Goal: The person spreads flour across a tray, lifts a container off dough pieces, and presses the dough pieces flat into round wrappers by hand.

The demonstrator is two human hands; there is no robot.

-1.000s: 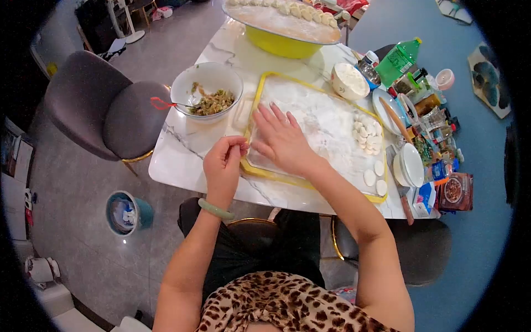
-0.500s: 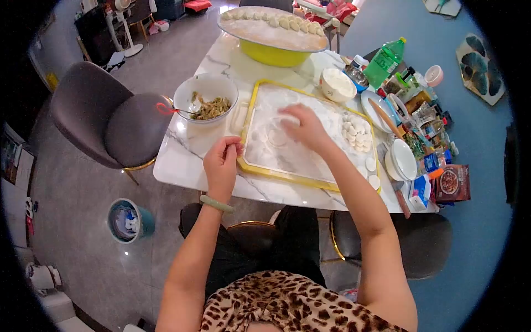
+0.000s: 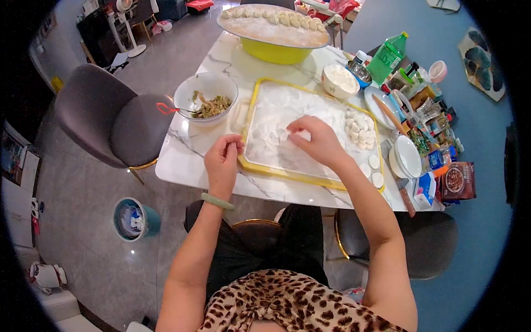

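Note:
My right hand is over the middle of a floured white board with a yellow rim. Its thumb and fingers curve together close to the flour, and whatever lies between the tips is too pale to make out. Beside the fingertips is a faint whitish patch of flour or dough. My left hand rests by the board's left edge with its fingers curled in; I cannot see whether anything is inside. Small dough pieces cluster on the board's right side, and flattened dough rounds lie below them.
A bowl of filling with a red-handled utensil stands left of the board. Behind are a flour bowl and a large tray of dumplings on a yellow-green basin. Bottles, a rolling pin and a knife crowd the right.
My right hand has moved slightly right and down over the board, and its fingers have drawn closer together. The left hand stays by the board's edge. The view has shifted slightly.

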